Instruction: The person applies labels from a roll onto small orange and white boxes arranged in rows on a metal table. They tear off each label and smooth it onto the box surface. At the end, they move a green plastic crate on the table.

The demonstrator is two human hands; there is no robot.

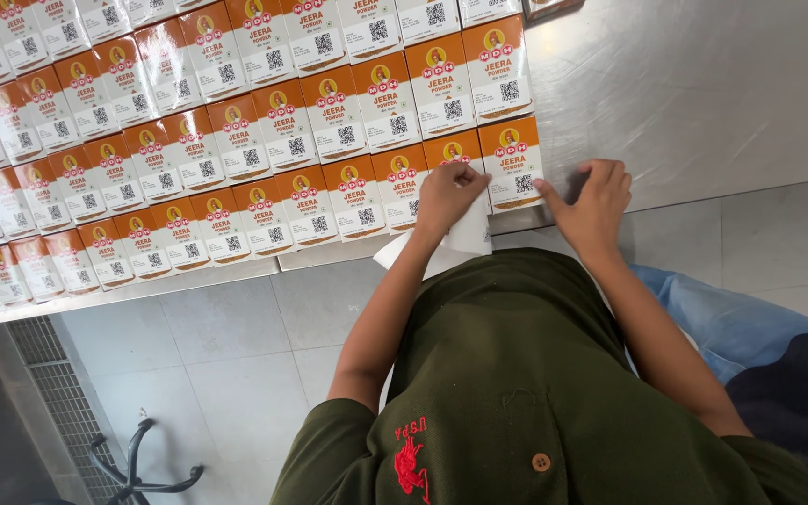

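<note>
Boxes fill the upper left of the frame in tight rows on a steel table. Your left hand, fingers curled shut, pinches a white sheet at the table edge, frame centre. Your right hand rests just right of the last box, fingers bent and pressed together, thumb touching its corner. A chair base shows lower left.

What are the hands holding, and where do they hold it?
The left hand is closed over a white paper strip at its top edge, against the orange-and-white boxes. The right hand rests on the metal table beside the end box, holding nothing.
</note>
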